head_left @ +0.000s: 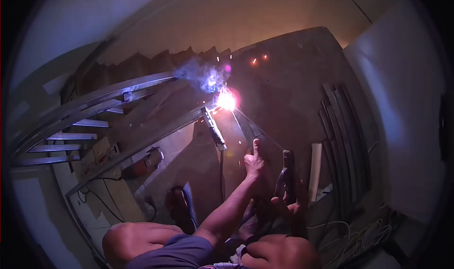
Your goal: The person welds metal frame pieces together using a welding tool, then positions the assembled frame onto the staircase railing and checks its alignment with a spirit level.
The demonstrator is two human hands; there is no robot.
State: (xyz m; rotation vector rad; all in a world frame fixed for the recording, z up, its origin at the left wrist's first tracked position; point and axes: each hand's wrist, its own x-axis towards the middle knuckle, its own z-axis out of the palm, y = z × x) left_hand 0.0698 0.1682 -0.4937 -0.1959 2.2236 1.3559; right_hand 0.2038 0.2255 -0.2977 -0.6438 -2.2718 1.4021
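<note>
Wide view first: the dark floor sheet (302,56) fills the middle and runs up past 12 o'clock. At 9 to 10 o'clock I've got the big metal framework (94,110), its short rungs showing. Over at 3 o'clock, a batch of loose bars (347,141). The long bar (156,135), the piece being worked, climbs from 8 o'clock to the bright arc (226,101) just above centre. A power tool (142,167) lies at 8 o'clock, and coiled cable (371,236) at 4.

Hands now, both toward 5 o'clock. My right hand (297,210) has fingers wrapped round the electrode holder (288,167). My left hand (254,162) has one digit pointing up at the arc; I can't tell whether the rest grip anything. The clamp (213,128) sits against the bar, at 7 o'clock from the arc, and the thin electrode (260,129) slants up from the holder.

Risks: that bare left hand is near the glare, so spatter could burn it; bare knees (120,238) could catch sparks too. If my right wrist drifts, the electrode could stick or the arc break. A knocked clamp could lose contact.

Containers: none I can make out.
</note>
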